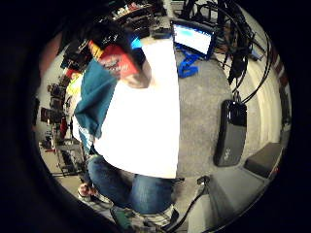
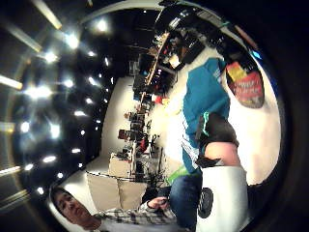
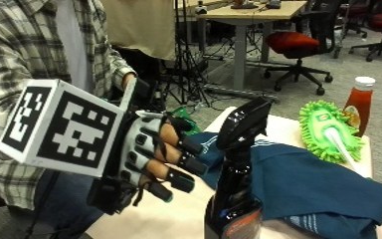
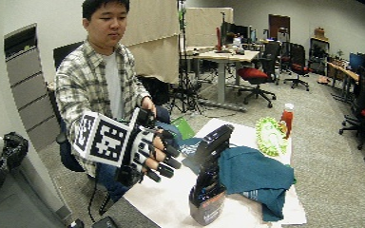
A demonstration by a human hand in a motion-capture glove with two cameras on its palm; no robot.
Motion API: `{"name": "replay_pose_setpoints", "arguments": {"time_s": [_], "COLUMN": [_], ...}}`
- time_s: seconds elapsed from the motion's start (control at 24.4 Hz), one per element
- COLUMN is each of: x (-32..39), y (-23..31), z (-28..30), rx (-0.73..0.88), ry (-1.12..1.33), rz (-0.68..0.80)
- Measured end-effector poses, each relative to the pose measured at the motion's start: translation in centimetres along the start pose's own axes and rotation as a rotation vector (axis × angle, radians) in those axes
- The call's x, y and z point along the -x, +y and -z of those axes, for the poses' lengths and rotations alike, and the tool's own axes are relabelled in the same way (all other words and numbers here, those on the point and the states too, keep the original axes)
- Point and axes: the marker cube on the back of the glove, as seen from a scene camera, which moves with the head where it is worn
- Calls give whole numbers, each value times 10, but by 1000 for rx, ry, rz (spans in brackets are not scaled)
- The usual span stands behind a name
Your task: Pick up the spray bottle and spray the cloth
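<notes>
**Gloved hand beside the spray bottle, not holding it**

Right hand [image 3: 158,159] was raised above the near edge of the table [image 3: 164,219], at about 9 o'clock from the spray bottle [image 3: 238,169] in the outside view. Back of the hand faced the camera; palm turned toward the bottle. The fingers [image 3: 178,162] were spread and only slightly bent, tips pointing toward the bottle's neck. A visible gap separated fingertips and bottle: no contact, nothing in the grasp. Forearm in a plaid sleeve [image 3: 19,74] came in from 10 o'clock.

The spray bottle stood upright on the white table top, dark body, black trigger head at the top, red label low down. The wide outside view confirmed this: hand [image 4: 151,154] at 9 o'clock of the bottle [image 4: 207,180], apart from it.

The teal cloth [image 3: 317,184] lay crumpled on the table at 3 o'clock of the bottle, just beside its base. Past the cloth, at about 1 o'clock, lay a green mop head [image 3: 329,132], with a ketchup bottle [image 3: 359,102] standing just behind it.
</notes>
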Motion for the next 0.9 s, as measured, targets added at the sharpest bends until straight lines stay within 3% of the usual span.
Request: {"name": "replay_pose_setpoints", "arguments": {"time_s": [0.49, 0.9], "x": [-27, -11], "y": [-80, -101], "z": [-8, -26], "rx": [95, 190], "ry": [-409, -583], "rz": [61, 127]}}
